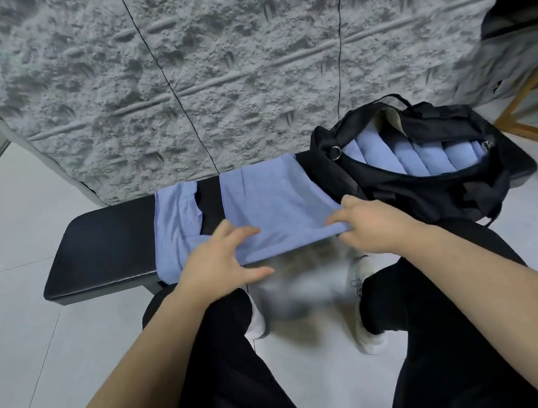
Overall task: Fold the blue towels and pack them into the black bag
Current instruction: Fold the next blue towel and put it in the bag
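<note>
Blue towel [271, 203] lying across table [101, 249]; both hands pinching its near edge, left hand [220, 258], right hand [368, 224]. Black bag [424, 189] sitting at right end.

The towels [271, 203] are soft matt blue cloth, finely knit. The surface [101, 249] is smooth black padding with a faint leathery sheen. The bag [423, 185] is matt black woven fabric with a shiny metal ring [336, 152]. The wall [214, 61] is rough grey. The floor [25, 211] is glossy pale tile.
</note>
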Tool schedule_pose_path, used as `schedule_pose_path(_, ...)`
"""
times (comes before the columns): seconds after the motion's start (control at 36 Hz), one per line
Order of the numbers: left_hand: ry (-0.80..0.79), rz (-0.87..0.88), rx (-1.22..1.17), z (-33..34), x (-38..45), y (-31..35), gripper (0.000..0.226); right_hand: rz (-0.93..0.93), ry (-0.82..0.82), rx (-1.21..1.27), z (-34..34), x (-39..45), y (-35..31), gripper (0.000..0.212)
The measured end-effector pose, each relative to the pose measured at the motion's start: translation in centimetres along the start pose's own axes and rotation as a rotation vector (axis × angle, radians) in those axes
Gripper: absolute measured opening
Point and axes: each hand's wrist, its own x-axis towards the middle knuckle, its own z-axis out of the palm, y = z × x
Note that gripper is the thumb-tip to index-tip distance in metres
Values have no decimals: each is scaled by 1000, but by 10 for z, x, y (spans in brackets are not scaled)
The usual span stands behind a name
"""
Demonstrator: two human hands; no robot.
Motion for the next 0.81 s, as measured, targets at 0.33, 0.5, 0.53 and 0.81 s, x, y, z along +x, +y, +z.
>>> schedule_pose_path(0.33,310,-82,36,8,7,-4,27,-173,401,38,-4,-7,-6,9)
schedule_pose_path(0.5,335,-143,-152,5,-4,11,12,-97,245,76,-1,-11,-7,18)
schedule_pose_path(0.53,360,-121,-164,5,-4,12,11,-81,231,56,-1,-12,-7,20)
schedule_pose_path(0.81,186,-117,-254,4,-7,16,20,-38,213,-17,0,-20,-12,62)
